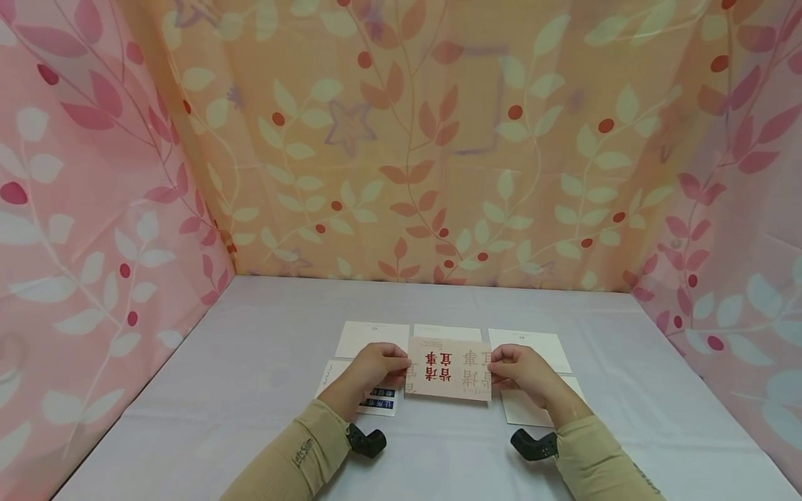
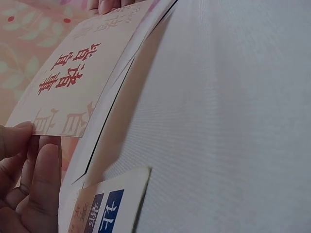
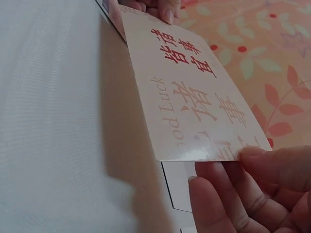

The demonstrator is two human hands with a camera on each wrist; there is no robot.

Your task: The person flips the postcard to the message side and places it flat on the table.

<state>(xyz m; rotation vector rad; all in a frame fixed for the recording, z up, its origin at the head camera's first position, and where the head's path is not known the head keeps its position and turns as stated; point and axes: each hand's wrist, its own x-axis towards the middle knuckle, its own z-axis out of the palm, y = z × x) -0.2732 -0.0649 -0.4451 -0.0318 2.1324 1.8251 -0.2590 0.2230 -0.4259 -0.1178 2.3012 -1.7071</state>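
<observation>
A pale pink postcard (image 1: 447,369) with red and faint Chinese characters is held above the table between both hands. My left hand (image 1: 376,365) pinches its left edge, thumb on top and fingers beneath. On the opposite edge, my right hand (image 1: 523,372) pinches it the same way. In the left wrist view the postcard (image 2: 73,73) is tilted, and a card with blue printed blocks (image 2: 109,211) lies below the left hand. The right wrist view shows faint "Luck" lettering on the postcard (image 3: 184,92) and the right thumb (image 3: 277,165) on its corner.
Several cards lie in rows on the white tablecloth (image 1: 250,390): a back left card (image 1: 372,341), a back middle card (image 1: 447,331), a back right card (image 1: 532,346) and a front right card (image 1: 523,410). Black devices are on both wrists. A floral curtain (image 1: 407,139) encloses the table.
</observation>
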